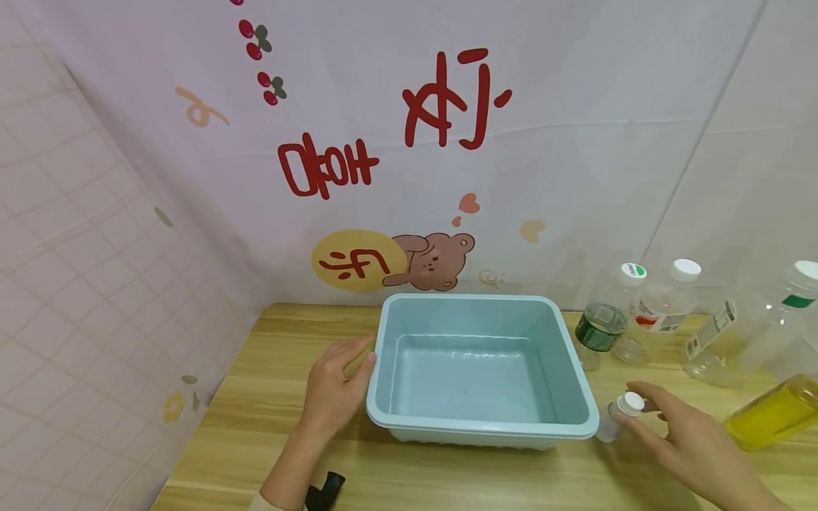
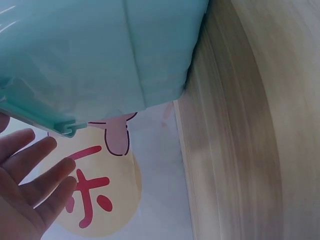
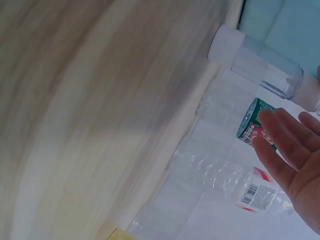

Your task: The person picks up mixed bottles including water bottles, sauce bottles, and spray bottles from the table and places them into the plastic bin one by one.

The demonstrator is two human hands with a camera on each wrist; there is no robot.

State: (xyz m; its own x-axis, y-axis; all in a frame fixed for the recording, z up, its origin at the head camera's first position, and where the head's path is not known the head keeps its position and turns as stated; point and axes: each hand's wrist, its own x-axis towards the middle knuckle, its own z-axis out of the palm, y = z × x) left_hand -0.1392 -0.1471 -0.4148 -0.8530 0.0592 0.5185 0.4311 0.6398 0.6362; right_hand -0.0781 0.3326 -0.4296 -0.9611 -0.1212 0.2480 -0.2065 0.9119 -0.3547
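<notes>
A light blue rectangular plastic basin (image 1: 483, 428) stands on the wooden table in the head view. My left hand (image 1: 336, 383) is at its left rim, the thumb right by the edge; in the left wrist view its fingers (image 2: 45, 152) are spread and fairly straight. A small clear bottle (image 1: 610, 423) with a white cap stands upright by the basin's front right corner. Around it my right hand (image 1: 693, 443) reaches, thumb and forefinger near the cap. The right wrist view shows extended fingers (image 3: 282, 137) beside the bottle, with the thumb mostly out of frame.
Behind the right hand stand several clear plastic bottles, among them one with a green label (image 1: 599, 328) and one with a red-and-white label (image 1: 661, 316). A bottle of yellow liquid (image 1: 776, 415) is at the far right. A black object (image 1: 327, 490) lies near the left forearm. A printed cloth (image 1: 575, 177) hangs behind.
</notes>
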